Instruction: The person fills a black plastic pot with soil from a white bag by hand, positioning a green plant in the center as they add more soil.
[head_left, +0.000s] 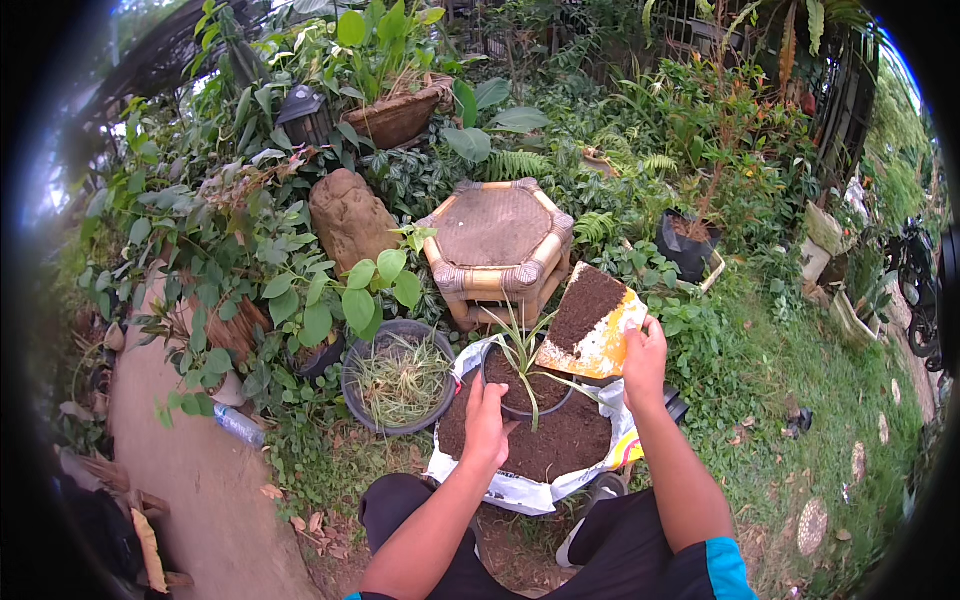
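Observation:
My left hand (487, 421) grips the near left rim of a dark plastic pot (514, 414), which holds soil and a spider plant (523, 352) with long striped leaves. The pot rests on dark soil (551, 450) in an opened white plastic sack (517, 495). In my right hand (645, 356) is a flat yellow and white scoop-like piece (613, 341), its material unclear, bearing a heap of soil (592, 304). This piece is tilted just right of the plant, above the pot's right side. My right fingers are partly hidden behind it.
A dark basin (352, 397) of spider plants stands left of the sack. Beyond are a hexagonal bamboo stool (491, 225), a large rock (349, 217) and a black bag-potted shrub (682, 251). A plastic bottle (238, 425) lies beside the path (180, 465) at left.

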